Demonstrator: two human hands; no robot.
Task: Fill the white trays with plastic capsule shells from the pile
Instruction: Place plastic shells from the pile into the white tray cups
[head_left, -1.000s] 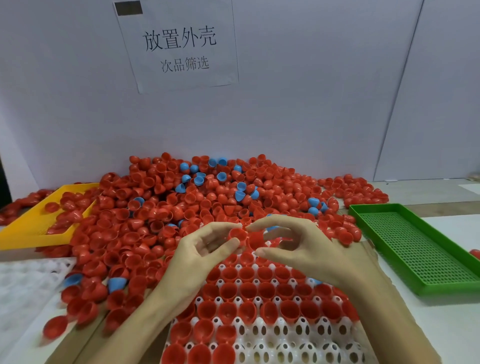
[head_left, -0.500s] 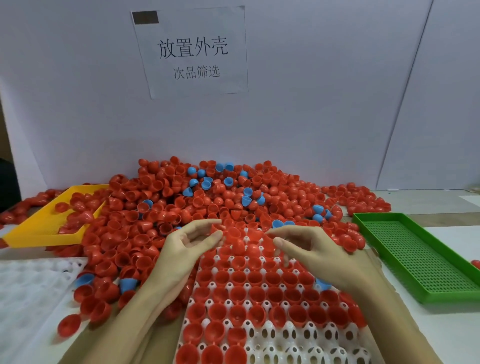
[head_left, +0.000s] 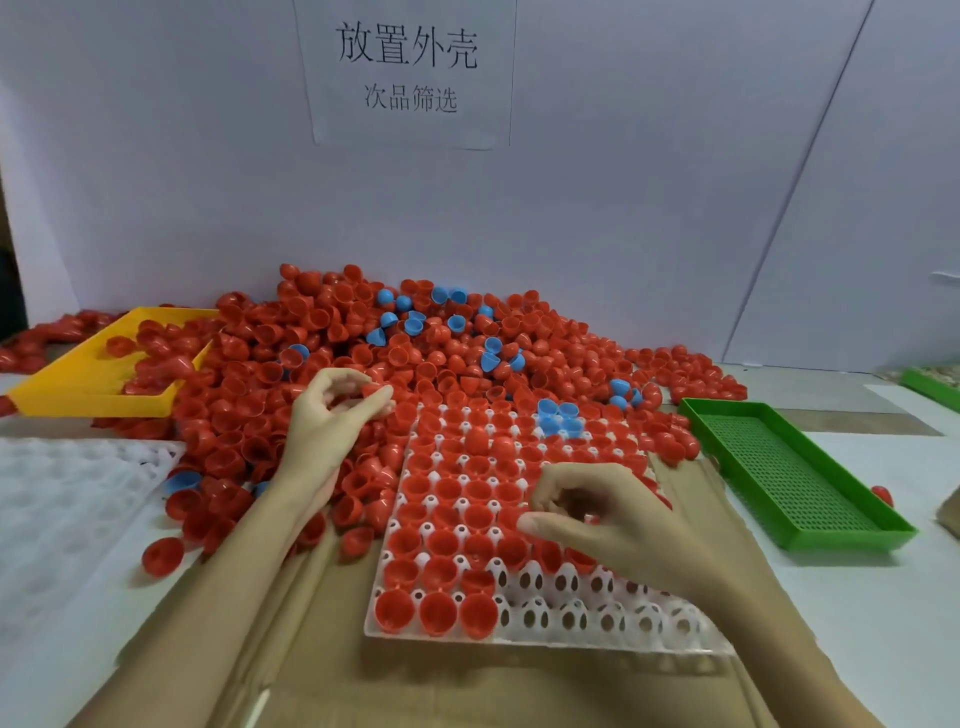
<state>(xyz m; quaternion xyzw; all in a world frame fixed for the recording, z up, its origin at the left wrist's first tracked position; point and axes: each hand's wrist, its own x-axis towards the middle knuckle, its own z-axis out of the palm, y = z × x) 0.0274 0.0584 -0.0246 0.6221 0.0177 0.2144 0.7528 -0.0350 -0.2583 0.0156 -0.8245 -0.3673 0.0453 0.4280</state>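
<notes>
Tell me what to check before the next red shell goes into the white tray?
1. Empty cups left in the tray: ok, the near right rows are open.
2. Shell in the left hand: ok, it pinches a red shell.
3. Shell in the right hand: cannot tell, its curled fingers hide it.
4. Pile within reach: ok, it touches the tray's far edge.
5. Blue shells on the far rows: not ok, they lie loose there.

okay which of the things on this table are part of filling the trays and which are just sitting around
In use: pile of shells, white tray, spare white tray, left hand, right hand.
Lying about: yellow tray, green tray, paper sign.
</notes>
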